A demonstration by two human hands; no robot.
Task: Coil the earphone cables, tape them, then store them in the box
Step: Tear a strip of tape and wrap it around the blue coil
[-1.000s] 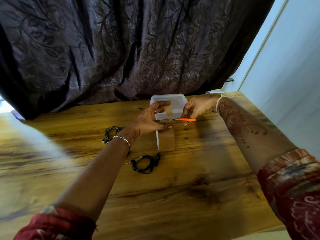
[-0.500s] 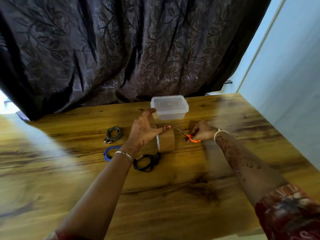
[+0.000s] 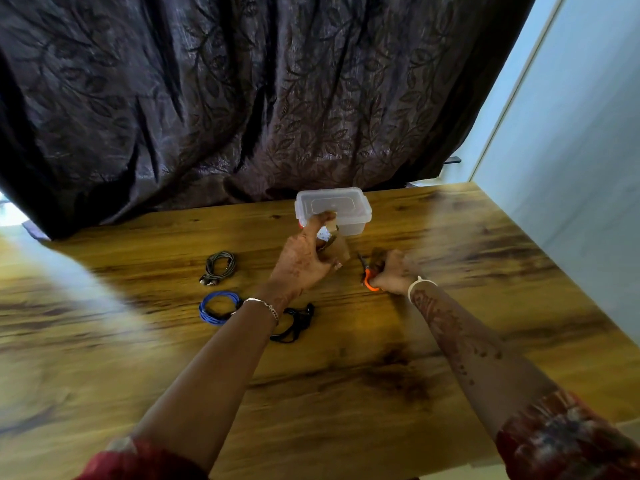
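Note:
Three coiled earphone cables lie on the wooden table (image 3: 346, 393): a grey one (image 3: 220, 266), a blue one (image 3: 218, 306) and a black one (image 3: 298, 322), the last partly hidden by my left wrist. My left hand (image 3: 304, 259) grips the brown tape roll (image 3: 341, 251), tilted just in front of the box. A short strip of tape (image 3: 331, 224) sticks up by the thumb. My right hand (image 3: 393, 275) holds the orange-handled scissors (image 3: 369, 280) down on the table, right of the roll. The clear plastic box (image 3: 349, 206) stands behind, lid on.
A dark patterned curtain (image 3: 242, 98) hangs along the table's far edge. A pale wall (image 3: 571, 168) runs close along the right side. The table's near edge shows at the lower right.
My right hand has brought the scissors down from in front of the box to the table. My left hand has lowered with the cut strip and closed round the tape roll, tilting it.

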